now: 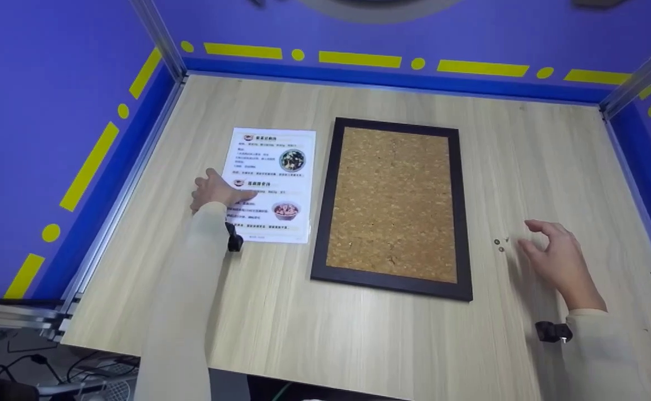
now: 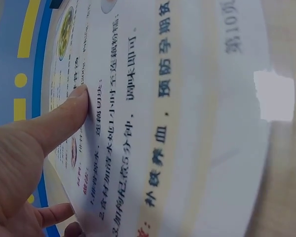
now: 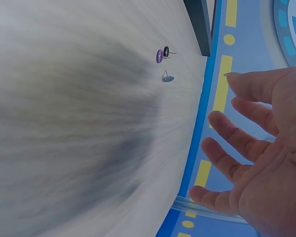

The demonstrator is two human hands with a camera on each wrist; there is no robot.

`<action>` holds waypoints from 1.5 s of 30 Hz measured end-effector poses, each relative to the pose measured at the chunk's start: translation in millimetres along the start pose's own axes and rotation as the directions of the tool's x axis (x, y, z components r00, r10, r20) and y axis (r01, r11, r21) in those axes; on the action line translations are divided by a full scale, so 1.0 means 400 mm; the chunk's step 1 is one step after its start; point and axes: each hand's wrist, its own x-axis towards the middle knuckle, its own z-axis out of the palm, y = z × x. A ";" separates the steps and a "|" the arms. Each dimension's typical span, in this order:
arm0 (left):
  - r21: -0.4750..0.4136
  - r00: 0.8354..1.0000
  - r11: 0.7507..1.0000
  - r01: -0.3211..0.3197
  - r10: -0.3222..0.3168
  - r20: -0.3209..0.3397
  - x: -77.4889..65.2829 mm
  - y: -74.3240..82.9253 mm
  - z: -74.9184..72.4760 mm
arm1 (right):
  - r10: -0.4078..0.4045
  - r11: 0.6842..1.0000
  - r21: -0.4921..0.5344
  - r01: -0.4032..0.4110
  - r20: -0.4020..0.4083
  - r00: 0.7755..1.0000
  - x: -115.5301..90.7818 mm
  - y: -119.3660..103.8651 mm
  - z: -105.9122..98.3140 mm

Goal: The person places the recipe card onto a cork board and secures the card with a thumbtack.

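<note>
A laminated printed sheet point(image 1: 270, 223) with text and food pictures lies left of a dark-framed cork board point(image 1: 392, 206). My left hand point(image 1: 214, 190) is at the sheet's left edge. Its thumb point(image 2: 69, 116) extends over the print, while the other fingers sit at and outside that edge. My right hand point(image 1: 562, 259) hovers right of the board, holding nothing, fingers spread and gently bent in the right wrist view. Close to its fingertips are three thumbtacks on the table: a purple one point(image 3: 160, 56), a black one point(image 3: 166, 51) and a bluish one point(image 3: 168, 78).
The wood-grain table point(image 1: 270, 312) has blue panels point(image 1: 392, 33) with yellow marks behind it and at its sides. Metal rails point(image 1: 130, 178) run along the left edge. Cables point(image 1: 41, 359) hang below the table at lower left.
</note>
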 end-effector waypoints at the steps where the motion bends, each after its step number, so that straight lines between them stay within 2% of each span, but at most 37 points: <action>1: -0.009 1.000 1.000 -0.003 0.003 0.002 0.000 0.000 0.003 | -0.002 1.000 -0.001 0.002 -0.001 1.000 -0.003 0.002 0.000; 8: -0.092 0.999 0.995 -0.044 0.045 -0.001 0.009 -0.012 0.010 | 0.025 1.000 -0.014 -0.025 0.022 0.999 -0.015 0.008 0.004; 13: -0.146 0.994 0.984 -0.105 0.105 -0.004 0.016 -0.025 0.000 | 0.039 0.999 -0.002 -0.039 0.038 0.999 -0.005 0.008 0.002; 16: -0.183 0.986 0.969 -0.165 0.167 -0.005 0.020 -0.034 -0.007 | 0.053 0.999 -0.001 -0.053 0.063 0.997 0.004 0.008 0.003; 21: -0.296 0.960 0.916 -0.271 0.278 -0.017 0.022 -0.049 -0.011 | 0.070 0.997 -0.018 -0.069 0.084 0.994 0.017 0.011 0.012; 23: -0.351 0.954 0.890 -0.292 0.299 -0.033 0.022 -0.050 -0.014 | 0.074 0.997 -0.024 -0.073 0.085 0.994 0.020 0.016 0.019; 26: -0.423 0.953 0.859 -0.290 0.297 -0.050 0.018 -0.045 -0.022 | 0.083 0.996 -0.040 -0.080 0.082 0.993 0.023 0.023 0.031; 29: -0.475 0.960 0.839 -0.266 0.276 -0.050 0.013 -0.032 -0.031 | 0.093 0.994 -0.059 -0.089 0.067 0.993 0.025 0.030 0.040; 33: -0.510 0.959 0.817 -0.269 0.278 -0.059 0.009 -0.019 -0.039 | 0.117 0.992 -0.053 -0.114 0.049 0.992 0.029 0.038 0.043; 36: -0.551 0.958 0.790 -0.268 0.280 -0.065 0.006 -0.015 -0.045 | 0.133 0.990 -0.046 -0.131 0.040 0.990 0.033 0.041 0.047; 39: -0.600 0.961 0.760 -0.252 0.272 -0.059 0.000 -0.014 -0.056 | 0.151 0.988 -0.043 -0.150 0.036 0.988 0.035 0.042 0.058; 45: -0.705 0.962 0.673 -0.223 0.268 -0.050 -0.022 -0.003 -0.077 | 0.155 0.987 -0.043 -0.155 0.018 0.988 0.046 0.040 0.072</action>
